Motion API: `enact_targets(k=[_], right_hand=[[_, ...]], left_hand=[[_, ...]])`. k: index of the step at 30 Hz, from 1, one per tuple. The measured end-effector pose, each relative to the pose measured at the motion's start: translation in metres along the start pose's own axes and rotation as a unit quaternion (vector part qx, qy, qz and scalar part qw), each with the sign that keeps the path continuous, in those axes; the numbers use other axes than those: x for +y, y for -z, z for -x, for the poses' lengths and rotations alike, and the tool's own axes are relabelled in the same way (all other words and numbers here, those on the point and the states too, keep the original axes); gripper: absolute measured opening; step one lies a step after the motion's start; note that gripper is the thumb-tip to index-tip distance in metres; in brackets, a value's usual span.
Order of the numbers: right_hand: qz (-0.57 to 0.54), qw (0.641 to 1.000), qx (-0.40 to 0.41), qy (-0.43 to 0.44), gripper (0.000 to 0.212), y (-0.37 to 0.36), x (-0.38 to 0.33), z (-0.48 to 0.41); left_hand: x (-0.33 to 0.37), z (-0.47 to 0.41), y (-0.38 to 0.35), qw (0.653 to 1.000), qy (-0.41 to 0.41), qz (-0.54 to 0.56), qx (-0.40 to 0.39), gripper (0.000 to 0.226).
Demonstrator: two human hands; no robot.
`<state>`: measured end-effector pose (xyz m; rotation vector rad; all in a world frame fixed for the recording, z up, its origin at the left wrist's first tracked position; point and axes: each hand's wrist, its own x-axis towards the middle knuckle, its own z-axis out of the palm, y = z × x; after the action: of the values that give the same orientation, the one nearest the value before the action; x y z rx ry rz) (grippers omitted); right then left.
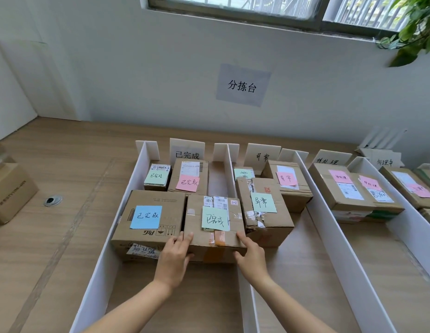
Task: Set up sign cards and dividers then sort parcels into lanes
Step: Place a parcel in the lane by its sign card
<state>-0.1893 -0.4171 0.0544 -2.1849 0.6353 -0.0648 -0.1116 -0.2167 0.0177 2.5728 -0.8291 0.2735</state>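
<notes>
White dividers [127,205] split the wooden table into lanes, each with a white sign card [187,152] standing at its far end. In the leftmost lane a cardboard parcel with a green note [215,218] lies next to a parcel with a blue note [146,217]. My left hand [176,253] grips the green-note parcel's near left corner, fingers on top and thumb on the front face. My right hand [251,255] grips its near right corner the same way. Two smaller parcels [188,179] sit behind it.
The second lane holds parcels with green and pink notes [263,207], and the lanes to the right hold more [348,188]. A loose cardboard box [9,191] stands at the far left near a cable hole [53,200]. Spare white boards [382,138] lean at the back right.
</notes>
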Motion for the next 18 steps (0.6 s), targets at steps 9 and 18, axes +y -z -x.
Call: enact_targets(k=[9,18], right_hand=[[0.142,0.990,0.009,0.016,0.050,-0.020,0.000,-0.005],[0.282,0.956,0.057,0.053,0.037,-0.032,0.006,-0.007]], left_hand=[[0.004,0.001,-0.007,0.995,0.029,-0.087,-0.032,0.069],[0.004,0.002,-0.024,0.987,0.044,-0.140,-0.059,0.076]])
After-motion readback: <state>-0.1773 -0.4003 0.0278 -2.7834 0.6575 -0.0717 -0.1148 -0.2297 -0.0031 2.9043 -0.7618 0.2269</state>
